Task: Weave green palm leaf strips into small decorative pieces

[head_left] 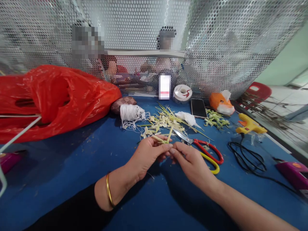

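Between my two hands is a small pale green piece of folded plant leaf strip (170,134), two ends of it sticking up in a V. My left hand (151,152) pinches it from the left, thumb on top. Close against it, my right hand (190,158) has thumb and fingertips pressed together at the piece's lower end; whatever fine part it grips there is hidden. Just beyond my right hand lie scissors (207,149) with one red and one yellow handle, blades parted. Behind my fingers spreads a heap of cut leaf scraps (166,120).
White thread (132,113), a ribbon spool (182,93), a phone (198,107) and an orange tissue pack (221,103) stand at the back. A yellow glue gun (250,124) with black cord is right; a red plastic bag (72,96) fills the left. People sit behind a perforated metal screen (216,54).
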A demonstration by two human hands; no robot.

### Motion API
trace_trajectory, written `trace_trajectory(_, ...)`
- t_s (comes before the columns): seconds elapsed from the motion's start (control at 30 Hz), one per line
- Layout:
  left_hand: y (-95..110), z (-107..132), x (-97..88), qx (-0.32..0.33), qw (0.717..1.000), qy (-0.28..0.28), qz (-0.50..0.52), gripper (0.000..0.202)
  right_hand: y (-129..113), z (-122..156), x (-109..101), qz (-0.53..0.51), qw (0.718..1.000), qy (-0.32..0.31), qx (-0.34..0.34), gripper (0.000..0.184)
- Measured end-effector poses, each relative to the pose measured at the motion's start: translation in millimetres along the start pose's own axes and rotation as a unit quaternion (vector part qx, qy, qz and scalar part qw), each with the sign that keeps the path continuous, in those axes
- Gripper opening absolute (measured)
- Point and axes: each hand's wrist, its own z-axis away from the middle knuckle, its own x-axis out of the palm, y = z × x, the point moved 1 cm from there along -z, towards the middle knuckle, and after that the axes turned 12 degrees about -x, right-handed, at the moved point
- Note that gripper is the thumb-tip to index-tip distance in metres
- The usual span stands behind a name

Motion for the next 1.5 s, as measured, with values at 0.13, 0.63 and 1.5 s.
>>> trace_trajectory(0.13,-1.7,-2.0,0.7,-0.008,0.999,-0.004,-0.036,0.027,-6.0,4.4,0.7,0.12,0.988,0.008,-0.095,0.03)
trace_trajectory(0.63,3.9,-3.1,-2.2,-0.005,0.998,0.013,-0.057,0.016,-24.9,9.9,-7.2,0.233,0.938,-0.022,-0.255,0.027)
trace_trajectory(1.5,-3.7,9.8,7.5,-0.105,0.968,-0.119,-0.192,0.033,-6.5,-6.5,-9.0,-0.27,0.95,0.061,0.146,0.021)
